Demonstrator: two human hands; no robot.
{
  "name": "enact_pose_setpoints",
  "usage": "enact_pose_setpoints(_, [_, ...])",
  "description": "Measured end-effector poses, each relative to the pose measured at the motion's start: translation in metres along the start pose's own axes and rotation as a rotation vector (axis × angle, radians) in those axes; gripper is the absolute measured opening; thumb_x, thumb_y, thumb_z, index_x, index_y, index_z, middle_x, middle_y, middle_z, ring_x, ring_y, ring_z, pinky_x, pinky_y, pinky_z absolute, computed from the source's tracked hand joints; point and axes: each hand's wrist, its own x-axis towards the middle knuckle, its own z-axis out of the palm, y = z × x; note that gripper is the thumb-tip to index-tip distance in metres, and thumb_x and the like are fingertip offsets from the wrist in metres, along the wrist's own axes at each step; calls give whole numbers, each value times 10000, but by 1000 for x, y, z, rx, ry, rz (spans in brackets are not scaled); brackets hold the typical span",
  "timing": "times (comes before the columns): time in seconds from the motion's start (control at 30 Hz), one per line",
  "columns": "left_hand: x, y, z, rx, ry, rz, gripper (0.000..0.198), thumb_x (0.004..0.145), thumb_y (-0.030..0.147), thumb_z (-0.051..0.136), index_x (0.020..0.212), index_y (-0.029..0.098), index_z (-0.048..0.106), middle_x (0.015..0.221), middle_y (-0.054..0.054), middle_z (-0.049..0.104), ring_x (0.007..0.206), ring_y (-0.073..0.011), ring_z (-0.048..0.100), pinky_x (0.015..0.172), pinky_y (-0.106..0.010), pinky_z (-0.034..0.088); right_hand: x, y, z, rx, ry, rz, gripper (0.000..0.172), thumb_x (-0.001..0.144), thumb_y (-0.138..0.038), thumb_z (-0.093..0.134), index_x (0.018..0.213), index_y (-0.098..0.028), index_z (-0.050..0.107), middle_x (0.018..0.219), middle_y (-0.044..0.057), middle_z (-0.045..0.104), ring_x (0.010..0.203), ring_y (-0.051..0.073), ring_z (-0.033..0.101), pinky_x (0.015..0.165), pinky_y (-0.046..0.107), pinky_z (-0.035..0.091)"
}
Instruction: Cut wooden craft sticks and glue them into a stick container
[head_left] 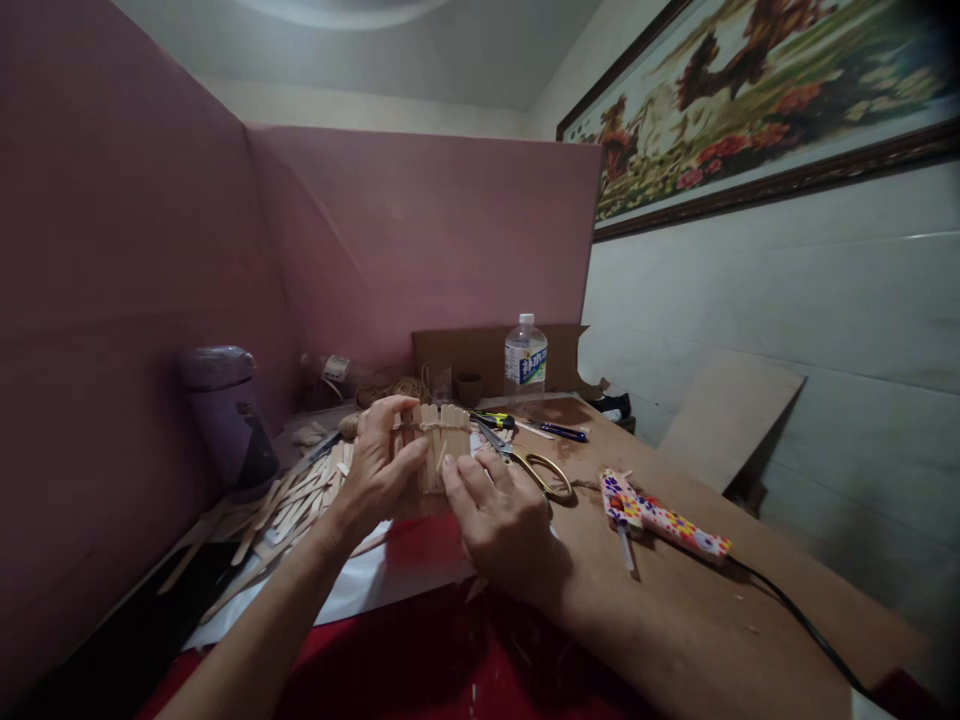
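Note:
A small panel of upright wooden craft sticks (pixel 453 432), joined side by side, is held up in front of me. Twine or a thin strip seems to run across its upper part. My left hand (pixel 381 462) is closed around its left side, fingers behind and thumb on the near face. At its lower right, the fingers of my right hand (pixel 504 515) are bent together against the near face. By those fingertips shows a thin, pale sliver (pixel 442 456), too small to name surely. Gold-handled scissors (pixel 551 476) lie just beyond my right hand.
Loose craft sticks (pixel 309 497) are heaped at left, near a purple cylindrical container (pixel 234 420). A flower-patterned glue gun (pixel 664 515) with a black cord lies at right. A plastic bottle (pixel 526 358), a utility knife (pixel 556 431) and a cardboard sheet (pixel 487 350) are farther back.

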Motion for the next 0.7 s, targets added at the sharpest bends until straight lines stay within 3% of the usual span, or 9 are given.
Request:
enact_pose_setpoints(0.33, [-3,0,3,23,12,22,424,719,290,506,1138,248,462,1140,-46,488,1055,-247,428,951,-438,339,2,-3,-2,-28,-44,9,353,879,-102,399,1166,-12,583,994,178,637,940,269,532,640,375,478])
enact_pose_setpoints(0.7, [-2,2,0,41,-28,22,600,632,430,699,1144,256,440,1207,-70,450,1110,-269,423,976,-460,341,0,3,1,213,-63,121,422,770,-105,521,1182,-41,588,926,136,623,902,261,500,695,375,492])
